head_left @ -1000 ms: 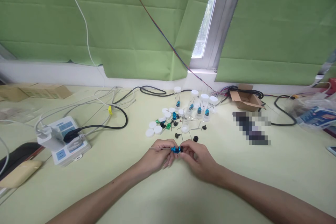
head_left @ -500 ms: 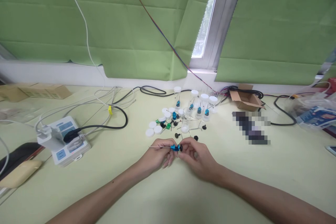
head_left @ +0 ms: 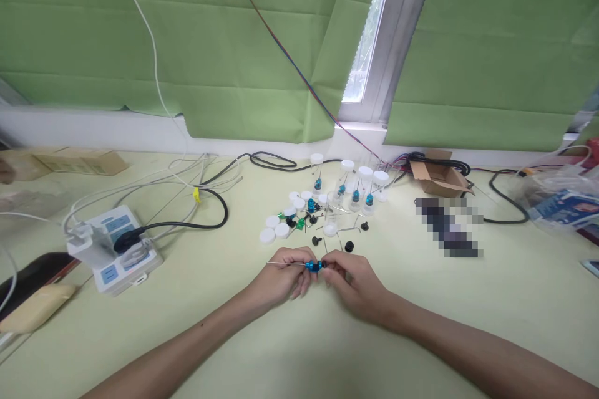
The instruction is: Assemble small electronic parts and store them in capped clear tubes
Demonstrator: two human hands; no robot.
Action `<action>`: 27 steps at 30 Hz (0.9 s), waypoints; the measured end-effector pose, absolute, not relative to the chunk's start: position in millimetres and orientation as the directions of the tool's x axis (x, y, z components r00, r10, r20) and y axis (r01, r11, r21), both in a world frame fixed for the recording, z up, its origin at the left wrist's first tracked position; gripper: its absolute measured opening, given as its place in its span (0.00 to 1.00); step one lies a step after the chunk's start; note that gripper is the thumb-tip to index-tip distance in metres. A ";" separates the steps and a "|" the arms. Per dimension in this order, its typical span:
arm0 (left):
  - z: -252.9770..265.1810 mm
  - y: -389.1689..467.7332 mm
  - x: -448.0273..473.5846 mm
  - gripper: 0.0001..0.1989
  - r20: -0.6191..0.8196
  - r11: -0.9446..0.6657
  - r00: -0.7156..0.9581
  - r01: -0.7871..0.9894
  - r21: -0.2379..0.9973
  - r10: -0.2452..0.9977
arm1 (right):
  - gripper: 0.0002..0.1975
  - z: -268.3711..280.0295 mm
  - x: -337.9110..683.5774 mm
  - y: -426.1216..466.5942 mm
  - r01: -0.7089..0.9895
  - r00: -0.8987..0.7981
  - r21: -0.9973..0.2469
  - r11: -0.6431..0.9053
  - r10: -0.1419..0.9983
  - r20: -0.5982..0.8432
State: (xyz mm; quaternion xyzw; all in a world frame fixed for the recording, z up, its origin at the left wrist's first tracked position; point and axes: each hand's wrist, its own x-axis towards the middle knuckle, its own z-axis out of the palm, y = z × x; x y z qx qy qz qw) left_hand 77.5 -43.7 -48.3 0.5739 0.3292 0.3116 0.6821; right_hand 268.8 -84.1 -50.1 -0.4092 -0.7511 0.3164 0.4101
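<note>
Over a pale table (head_left: 299, 355), the left hand (head_left: 283, 277) grasps a small blue part (head_left: 312, 266) with a thin rod (head_left: 279, 263); the right hand's (head_left: 359, 283) fingers pinch its black knob (head_left: 324, 265). Fitting or turning the knob seems underway; continuing calls for steady, aligned fingers.

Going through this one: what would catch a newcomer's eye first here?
Probably the small blue part, low in the middle, gripped by the left hand with the right hand at its dark end. Next, the clear tubes with white lids beyond the hands, then the green blinds across the upper view.
</note>
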 end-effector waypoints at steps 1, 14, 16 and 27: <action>-49.8 -43.4 77.2 0.11 -0.086 0.141 0.592 -0.047 0.989 0.801 | 0.07 -49.6 268.8 -83.9 0.366 -0.330 -0.803 0.470 0.872 0.361; -43.5 -44.7 78.1 0.09 -0.123 0.199 0.579 -0.069 0.978 0.806 | 0.11 -53.6 268.6 -82.8 0.247 -0.332 -0.885 0.395 0.892 0.306; -43.3 -44.9 78.4 0.09 -0.126 0.200 0.576 -0.067 0.978 0.807 | 0.08 -53.1 268.7 -82.9 0.243 -0.335 -0.879 0.410 0.886 0.321; -50.8 -44.2 78.1 0.11 -0.048 0.101 0.587 -0.057 0.993 0.808 | 0.05 -49.8 269.4 -82.8 0.347 -0.362 -0.812 0.470 0.866 0.346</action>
